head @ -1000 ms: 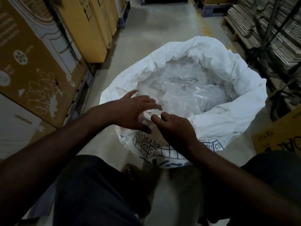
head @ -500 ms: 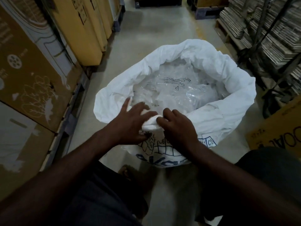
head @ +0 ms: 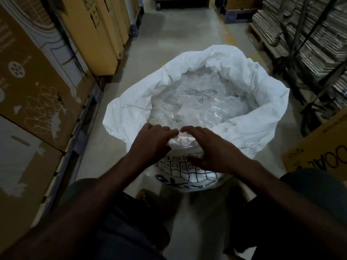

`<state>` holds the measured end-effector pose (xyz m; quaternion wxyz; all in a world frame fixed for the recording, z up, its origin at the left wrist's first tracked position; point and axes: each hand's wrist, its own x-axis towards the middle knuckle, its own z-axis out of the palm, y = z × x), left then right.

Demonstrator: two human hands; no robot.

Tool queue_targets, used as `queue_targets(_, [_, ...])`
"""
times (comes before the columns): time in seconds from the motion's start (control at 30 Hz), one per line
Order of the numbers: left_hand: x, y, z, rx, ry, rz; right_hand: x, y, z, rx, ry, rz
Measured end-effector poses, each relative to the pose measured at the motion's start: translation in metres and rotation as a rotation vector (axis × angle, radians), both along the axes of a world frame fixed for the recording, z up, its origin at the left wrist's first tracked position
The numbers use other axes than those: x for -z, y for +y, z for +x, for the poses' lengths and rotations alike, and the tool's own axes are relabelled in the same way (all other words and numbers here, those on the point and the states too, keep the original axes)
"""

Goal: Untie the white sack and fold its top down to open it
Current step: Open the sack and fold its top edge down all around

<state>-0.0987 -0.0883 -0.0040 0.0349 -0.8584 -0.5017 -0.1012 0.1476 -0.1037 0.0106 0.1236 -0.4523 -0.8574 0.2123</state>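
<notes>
The white sack [head: 262,117] stands open on the concrete floor in front of me, its top rolled outward into a thick cuff all round. Clear plastic bags [head: 199,104] fill its inside. Blue print and a grid show on its near face. My left hand [head: 150,143] and my right hand [head: 210,147] rest side by side on the near rim, fingers curled over the bunched white fold between them, fingertips almost touching.
Tall cardboard boxes [head: 33,91] line the left side on pallets. Stacked flat cardboard on a pallet [head: 309,34] fills the right, with a brown box [head: 319,145] near right. The concrete aisle [head: 178,30] runs ahead beyond the sack. My knees sit low in the frame.
Both hands have slid further over the near rim and pressed its fold down and outward. More of the blue print on the sack's near face shows.
</notes>
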Motion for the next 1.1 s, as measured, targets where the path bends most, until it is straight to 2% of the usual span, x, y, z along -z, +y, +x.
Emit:
queue_targets(0.1, [0.005,-0.007,0.011,0.027,0.042,0.116,-0.002,0.014,0.013,-0.001,-0.271,0.101])
queue_targets(0.17, [0.002,-0.009,0.017,0.064,0.077,0.031,0.0,0.018,0.015,0.021,-0.317,0.168])
queue_targets(0.27, [-0.021,-0.013,0.032,0.061,0.06,-0.377,0.001,0.017,0.009,0.058,-0.216,0.386])
queue_targets(0.33, [-0.037,-0.009,0.041,-0.001,-0.107,-0.697,-0.001,0.015,0.007,0.067,-0.164,0.49])
queue_targets(0.37, [-0.041,-0.004,0.043,-0.028,-0.2,-0.766,-0.001,0.014,0.006,0.063,-0.146,0.519])
queue_targets(0.43, [-0.044,0.004,0.043,-0.055,-0.287,-0.694,0.002,0.008,0.005,0.031,-0.134,0.571])
queue_targets(0.5, [-0.039,0.007,0.045,-0.038,-0.212,-0.551,0.003,0.003,0.007,-0.018,-0.154,0.57])
queue_targets(0.57, [-0.03,-0.001,0.048,-0.029,-0.089,-0.408,0.0,0.0,0.016,-0.036,-0.157,0.442])
queue_targets(0.63, [-0.018,-0.011,0.046,0.001,-0.085,-0.205,-0.003,0.0,0.034,-0.022,-0.129,0.211])
queue_targets(0.7, [-0.008,-0.021,0.045,0.046,-0.08,-0.046,-0.001,0.005,0.056,-0.015,-0.159,0.079])
queue_targets(0.8, [0.007,-0.03,0.056,0.153,-0.032,0.147,0.007,0.009,0.069,-0.018,-0.352,0.074])
queue_targets(0.87, [0.011,-0.035,0.067,0.196,-0.02,0.195,0.006,0.008,0.061,0.037,-0.369,0.094])
queue_targets(0.93, [0.014,-0.037,0.074,0.137,-0.059,0.092,-0.001,0.007,0.054,0.119,-0.296,0.158])
queue_targets(0.97, [0.012,-0.038,0.075,0.09,-0.122,-0.028,-0.007,0.005,0.052,0.15,-0.263,0.193])
queue_targets(1.07, [-0.006,-0.043,0.083,0.008,-0.503,-0.516,-0.014,0.0,0.05,0.183,-0.208,0.225])
queue_targets(1.1, [-0.011,-0.041,0.087,-0.011,-0.568,-0.593,-0.014,-0.002,0.05,0.185,-0.199,0.237])
